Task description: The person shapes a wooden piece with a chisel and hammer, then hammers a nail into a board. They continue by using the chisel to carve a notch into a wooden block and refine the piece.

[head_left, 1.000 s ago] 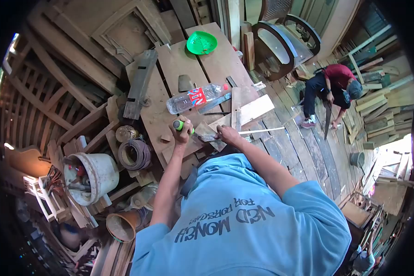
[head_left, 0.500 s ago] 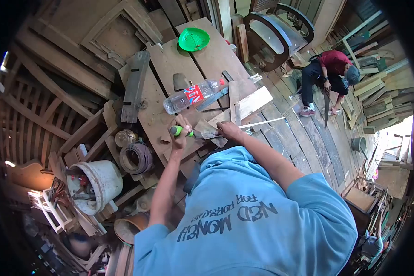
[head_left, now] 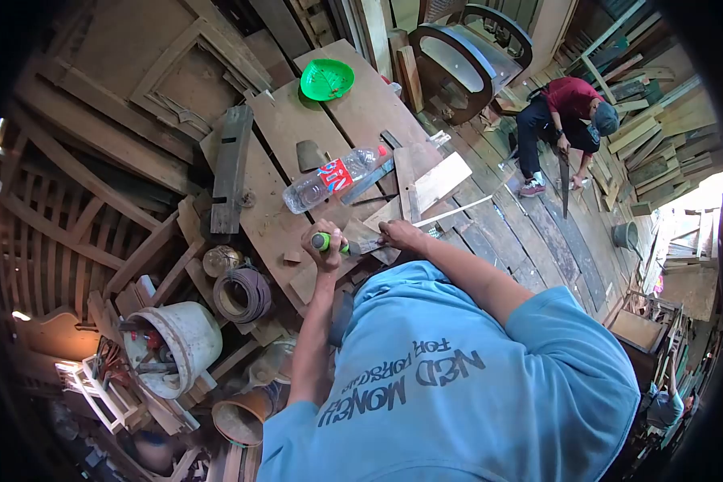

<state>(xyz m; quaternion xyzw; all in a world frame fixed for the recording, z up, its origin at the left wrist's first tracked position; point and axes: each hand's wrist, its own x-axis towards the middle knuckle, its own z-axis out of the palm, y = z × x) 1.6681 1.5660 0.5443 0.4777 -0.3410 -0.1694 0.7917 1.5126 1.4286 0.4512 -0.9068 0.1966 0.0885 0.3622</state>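
My left hand is wrapped around the green-and-black handle of a chisel-like tool. Its metal part points right, toward my right hand. The fingers of my right hand are closed at the far end of the metal, near a small wooden piece; exactly what they pinch is hidden. Both hands are low over the plank worktop, close to my body. Just beyond them lies a plastic bottle with a red label. Light wooden boards and a thin strip lie past my right hand.
A green leaf-shaped dish and a slotted dark wood block sit on the worktop. At left are a white bucket of tools and a coiled roll. A co-worker bends with a handsaw at upper right.
My left hand has moved right and nearer my body with the tool, closing toward my right hand. The right hand stays almost in place. The whole view has shifted slightly.
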